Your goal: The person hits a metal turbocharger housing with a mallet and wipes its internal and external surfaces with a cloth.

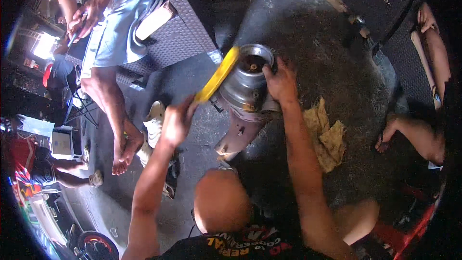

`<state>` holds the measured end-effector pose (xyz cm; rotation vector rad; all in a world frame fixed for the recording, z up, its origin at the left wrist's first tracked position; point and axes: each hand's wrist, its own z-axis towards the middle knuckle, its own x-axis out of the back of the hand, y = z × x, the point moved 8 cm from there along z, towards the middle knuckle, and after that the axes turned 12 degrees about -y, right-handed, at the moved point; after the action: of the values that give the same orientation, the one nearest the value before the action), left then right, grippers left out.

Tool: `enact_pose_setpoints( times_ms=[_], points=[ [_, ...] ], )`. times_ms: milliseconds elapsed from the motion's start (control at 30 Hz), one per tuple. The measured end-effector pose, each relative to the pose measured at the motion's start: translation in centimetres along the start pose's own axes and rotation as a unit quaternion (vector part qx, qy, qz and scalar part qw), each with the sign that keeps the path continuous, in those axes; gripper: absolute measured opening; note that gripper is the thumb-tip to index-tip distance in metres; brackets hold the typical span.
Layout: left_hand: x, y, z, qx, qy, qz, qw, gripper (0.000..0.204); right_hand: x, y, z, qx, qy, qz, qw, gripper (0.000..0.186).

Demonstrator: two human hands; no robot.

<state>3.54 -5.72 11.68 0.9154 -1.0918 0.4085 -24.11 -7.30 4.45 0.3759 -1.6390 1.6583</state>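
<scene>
A round, silvery metal housing (243, 86), with an open top and a brown hub inside, stands on a pale curved metal piece (240, 132) in front of me. My right hand (281, 82) grips the right side of its rim, thumb over the top edge. In my left hand (177, 121) is a long, flat yellow tool (217, 74), slanting up to the right. Its far end meets or overlaps the left rim of the housing; motion blur hides whether it has bristles or a blade.
A tan rag (325, 135) lies on the dark floor right of my right forearm. Pale clogs (154, 123) stand at the left. One person sits on a woven-pattern bench (178, 38) at the upper left, bare feet nearby. Another person's arm and foot (390, 132) show at the right.
</scene>
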Motion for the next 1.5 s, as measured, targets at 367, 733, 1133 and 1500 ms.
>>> enact_pose_setpoints(
  times_ms=[367, 733, 1133, 1500],
  points=[
    [1.3, -0.8, 1.7, 0.031, 0.019, -0.021, 0.999, 0.024, 0.2, 0.0, -0.2, -0.063, -0.028, -0.047, 0.997, 0.063],
    [4.6, 0.6, 4.0, -0.046, -0.049, 0.02, 0.998, 0.024, -0.5, 0.1, 0.2, -0.057, -0.03, -0.018, 0.998, 0.06],
    [3.8, 2.2, 6.1, -0.086, -0.063, 0.019, 0.994, 0.024, 0.2, -0.2, -0.4, -0.068, -0.019, -0.039, 0.997, 0.059],
    [5.4, 2.9, 6.7, -0.027, -0.044, 0.02, 0.998, 0.023, 0.2, 0.2, -0.2, -0.09, -0.056, -0.041, 0.994, 0.063]
  ],
)
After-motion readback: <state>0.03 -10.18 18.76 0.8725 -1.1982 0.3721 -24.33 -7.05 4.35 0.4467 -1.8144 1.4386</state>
